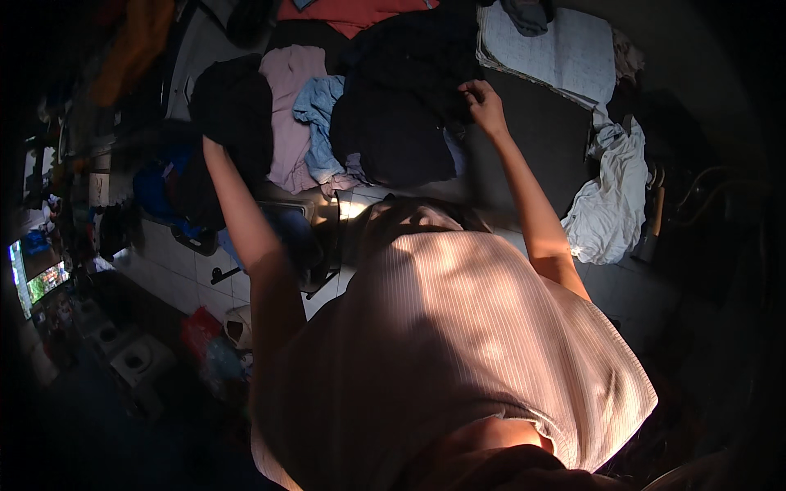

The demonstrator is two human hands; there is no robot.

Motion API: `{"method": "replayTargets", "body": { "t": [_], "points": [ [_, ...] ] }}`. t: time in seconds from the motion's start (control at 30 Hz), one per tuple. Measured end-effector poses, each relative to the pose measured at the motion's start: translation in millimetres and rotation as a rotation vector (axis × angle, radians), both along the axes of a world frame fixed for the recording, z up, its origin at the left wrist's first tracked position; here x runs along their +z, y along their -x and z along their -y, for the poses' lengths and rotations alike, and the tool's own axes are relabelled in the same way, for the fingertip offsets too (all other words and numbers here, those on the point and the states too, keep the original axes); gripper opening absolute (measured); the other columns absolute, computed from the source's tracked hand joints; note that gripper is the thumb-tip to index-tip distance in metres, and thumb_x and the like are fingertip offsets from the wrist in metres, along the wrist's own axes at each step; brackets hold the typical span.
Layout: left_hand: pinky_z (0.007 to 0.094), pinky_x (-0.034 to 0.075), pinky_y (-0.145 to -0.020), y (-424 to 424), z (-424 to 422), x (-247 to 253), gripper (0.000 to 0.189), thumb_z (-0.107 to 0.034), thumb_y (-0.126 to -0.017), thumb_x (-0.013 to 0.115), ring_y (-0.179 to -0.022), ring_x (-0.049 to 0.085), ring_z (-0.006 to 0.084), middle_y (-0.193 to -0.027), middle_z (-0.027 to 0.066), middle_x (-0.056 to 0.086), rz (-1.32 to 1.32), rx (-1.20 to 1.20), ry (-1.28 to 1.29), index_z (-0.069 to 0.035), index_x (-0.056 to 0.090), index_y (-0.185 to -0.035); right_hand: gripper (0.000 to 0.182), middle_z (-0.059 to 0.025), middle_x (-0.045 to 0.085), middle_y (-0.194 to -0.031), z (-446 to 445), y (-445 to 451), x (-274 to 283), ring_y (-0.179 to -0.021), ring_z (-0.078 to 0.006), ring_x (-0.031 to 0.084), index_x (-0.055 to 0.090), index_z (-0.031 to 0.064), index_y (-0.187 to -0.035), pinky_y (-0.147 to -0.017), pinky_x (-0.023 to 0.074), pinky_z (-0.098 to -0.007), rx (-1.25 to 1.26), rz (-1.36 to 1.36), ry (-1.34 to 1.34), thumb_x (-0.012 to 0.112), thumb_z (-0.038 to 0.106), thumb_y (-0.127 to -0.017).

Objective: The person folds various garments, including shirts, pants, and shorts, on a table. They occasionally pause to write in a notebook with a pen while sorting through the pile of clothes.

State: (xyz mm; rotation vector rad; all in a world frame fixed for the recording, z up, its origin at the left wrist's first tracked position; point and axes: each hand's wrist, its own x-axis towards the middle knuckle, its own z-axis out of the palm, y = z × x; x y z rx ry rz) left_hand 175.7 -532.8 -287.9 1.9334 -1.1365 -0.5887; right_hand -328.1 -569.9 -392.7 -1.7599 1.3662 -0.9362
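Observation:
A dark garment point(399, 129) lies spread in front of me on a dark surface. My right hand point(484, 105) is at its right edge, fingers curled against the cloth; whether they grip it is unclear. Black cloth point(232, 92) on the left covers my left hand, so only the wrist and forearm point(230, 190) show. Between the two dark pieces lie a pink garment point(291, 116) and a crumpled light-blue denim piece point(322, 123).
An open notebook with handwriting point(552, 52) lies at the back right, a dark cloth point(527, 17) on it. White crumpled cloth point(608, 196) hangs over the right edge. Red fabric point(356, 15) lies at the back. Plastic bags point(206, 334) sit lower left on the tiled floor point(172, 258).

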Motion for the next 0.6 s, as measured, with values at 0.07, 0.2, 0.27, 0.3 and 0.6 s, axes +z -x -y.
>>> {"method": "replayTargets", "body": {
  "t": [0.07,0.2,0.27,0.3,0.6],
  "points": [
    [0.0377,0.021,-0.107,62,25,-41,0.066,-0.004,-0.074,0.053,-0.13,0.024,0.0365,-0.138,0.0274,0.02,0.132,-0.059,0.089,0.007,0.023,-0.132,0.036,-0.0114,0.049,-0.117,2,-18,9,-0.099,-0.0304,0.053,0.054,0.0094,-0.11,-0.082,0.0469,-0.0392,-0.054,-0.327,0.342,0.059,0.005,-0.075],
    [0.0666,0.004,-0.1,200,30,-32,0.067,-0.005,-0.073,0.054,-0.132,0.011,0.0428,-0.143,0.0207,0.014,0.266,-0.298,0.343,-0.006,0.027,-0.134,0.045,-0.0137,0.046,-0.12,17,-3,-15,-0.103,-0.0328,0.051,0.051,0.0113,-0.116,-0.085,0.0457,-0.0415,-0.13,-0.661,-0.088,0.062,0.009,-0.073],
    [0.0674,0.001,-0.1,230,36,-47,0.065,-0.016,-0.073,0.064,-0.134,0.01,0.0403,-0.145,0.0131,0.016,0.538,-0.587,0.226,-0.016,0.036,-0.132,0.03,-0.0135,0.058,-0.096,20,12,-19,-0.082,-0.0247,0.057,0.058,0.0064,-0.103,-0.076,0.0464,-0.0348,-0.137,-0.326,-0.085,0.065,0.014,-0.074],
    [0.0684,-0.001,-0.099,246,36,-49,0.065,-0.021,-0.072,0.067,-0.134,0.01,0.0393,-0.146,0.0112,0.016,0.547,-0.638,0.208,-0.02,0.039,-0.131,0.026,-0.0115,0.06,-0.088,14,19,-6,-0.076,-0.0213,0.057,0.059,0.0051,-0.099,-0.072,0.0459,-0.0322,-0.11,-0.185,-0.111,0.065,0.015,-0.075],
    [0.026,0.048,-0.066,292,67,-24,0.021,-0.018,-0.097,0.035,-0.07,0.063,0.0173,-0.082,0.016,0.063,-0.866,-0.668,0.148,0.0,0.045,-0.094,0.028,0.0027,0.061,-0.072,-70,116,160,-0.051,-0.0041,0.053,0.059,0.0051,-0.095,-0.041,0.0383,-0.0165,-0.161,0.679,-0.336,0.048,0.031,-0.092]
  ]
}}
